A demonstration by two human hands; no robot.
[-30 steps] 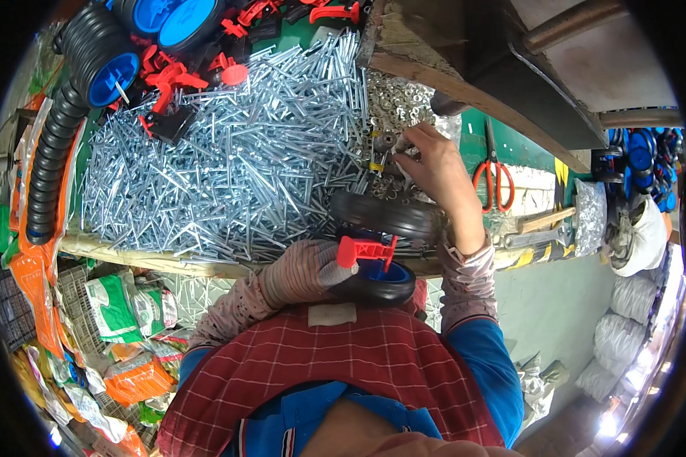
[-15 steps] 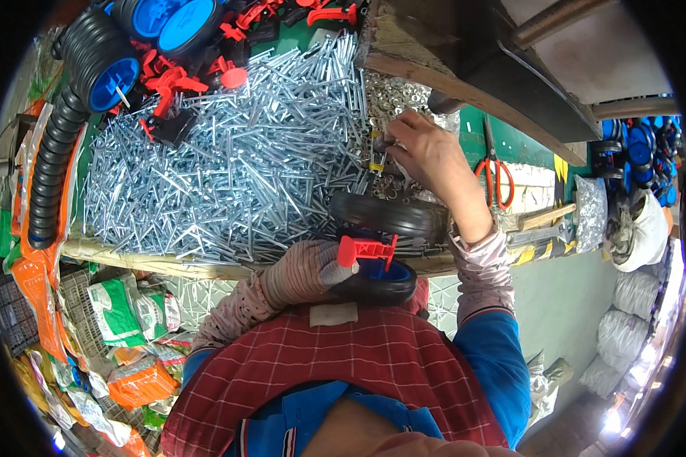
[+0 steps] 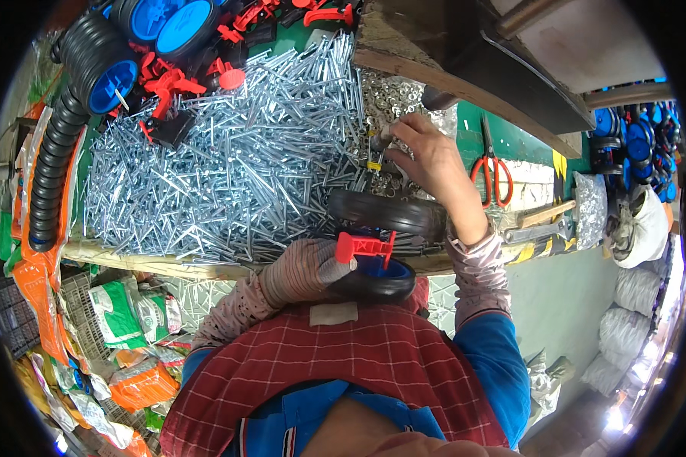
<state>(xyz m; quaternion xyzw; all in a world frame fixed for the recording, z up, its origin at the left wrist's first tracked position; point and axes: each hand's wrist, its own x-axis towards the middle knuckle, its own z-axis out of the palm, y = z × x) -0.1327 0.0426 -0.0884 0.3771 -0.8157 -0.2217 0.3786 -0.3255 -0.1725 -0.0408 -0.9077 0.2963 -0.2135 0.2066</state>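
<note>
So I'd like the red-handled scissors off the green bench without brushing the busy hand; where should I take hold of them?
Take the scissors by the red loops. They lie flat on the green bench with the blades pointing away and the loops toward the person, so come from the near side and a bit from the right. The right hand is working over the washers just to their left.
</note>
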